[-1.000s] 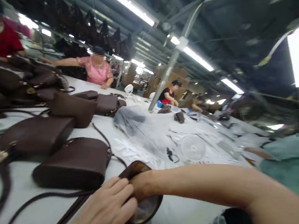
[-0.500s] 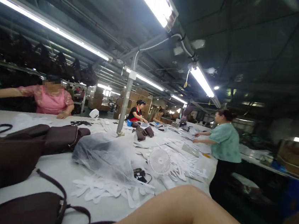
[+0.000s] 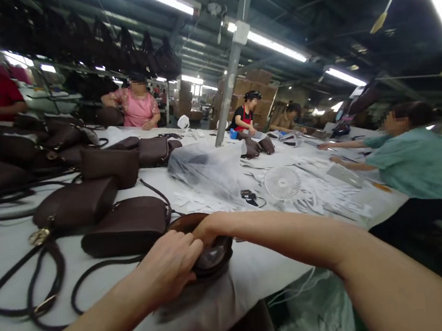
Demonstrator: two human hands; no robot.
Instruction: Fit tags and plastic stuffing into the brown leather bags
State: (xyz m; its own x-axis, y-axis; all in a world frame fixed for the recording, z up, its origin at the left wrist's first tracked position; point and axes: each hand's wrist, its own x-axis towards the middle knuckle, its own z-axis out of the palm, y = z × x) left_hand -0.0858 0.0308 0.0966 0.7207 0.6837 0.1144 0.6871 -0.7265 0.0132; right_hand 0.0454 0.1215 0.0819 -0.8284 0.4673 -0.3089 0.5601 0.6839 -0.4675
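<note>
A dark brown handbag (image 3: 218, 272) stands at the table's near edge with its mouth facing up. Clear plastic shows inside it. My left hand (image 3: 173, 262) has its fingers curled over the near left rim of this bag. From the right, my right hand (image 3: 207, 227) reaches down into the mouth, and its fingers are hidden inside. Just left of the hands lie another brown handbag (image 3: 127, 225) and one more brown bag (image 3: 77, 201) behind it, their straps loose on the white tabletop (image 3: 262, 258).
More brown bags (image 3: 17, 150) are heaped at the far left. Plastic sheeting (image 3: 205, 169), a white fan (image 3: 282, 183) and white cut strips (image 3: 319, 202) cover the middle. A metal post (image 3: 231, 75) rises from the table. Co-workers stand around it, one in green (image 3: 421, 160) at right.
My view has swung left and down, bringing more bags and another co-worker into sight. Both forearms now show, with my hands at the bag's mouth.
</note>
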